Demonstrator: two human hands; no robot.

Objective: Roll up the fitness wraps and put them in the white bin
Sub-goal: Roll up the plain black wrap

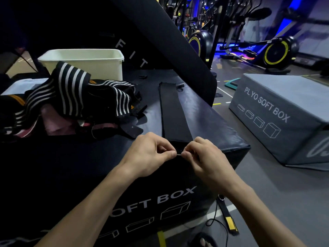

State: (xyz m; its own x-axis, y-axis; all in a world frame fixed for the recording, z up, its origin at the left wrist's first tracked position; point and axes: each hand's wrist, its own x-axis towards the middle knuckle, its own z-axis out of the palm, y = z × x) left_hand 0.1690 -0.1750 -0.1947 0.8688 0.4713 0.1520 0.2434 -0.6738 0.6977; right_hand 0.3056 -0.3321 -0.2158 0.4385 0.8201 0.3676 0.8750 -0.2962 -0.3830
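Note:
A long black fitness wrap [172, 111] lies flat and stretched out on top of the black soft box [210, 122], running away from me. My left hand [151, 154] and my right hand [204, 155] pinch its near end at the box's front edge, thumbs almost touching. A heap of other wraps [76, 97], black with white stripes plus some pink and orange, sits at the left of the box top. Behind that heap stands the white bin [85, 61], open-topped; nothing shows inside it from here.
A grey plyo soft box [277, 111] sits on the floor at the right. A black padded panel [160, 36] leans across behind the box. A black strap with a yellow patch [229, 220] lies on the floor by my foot. Exercise machines [274, 50] stand at the back.

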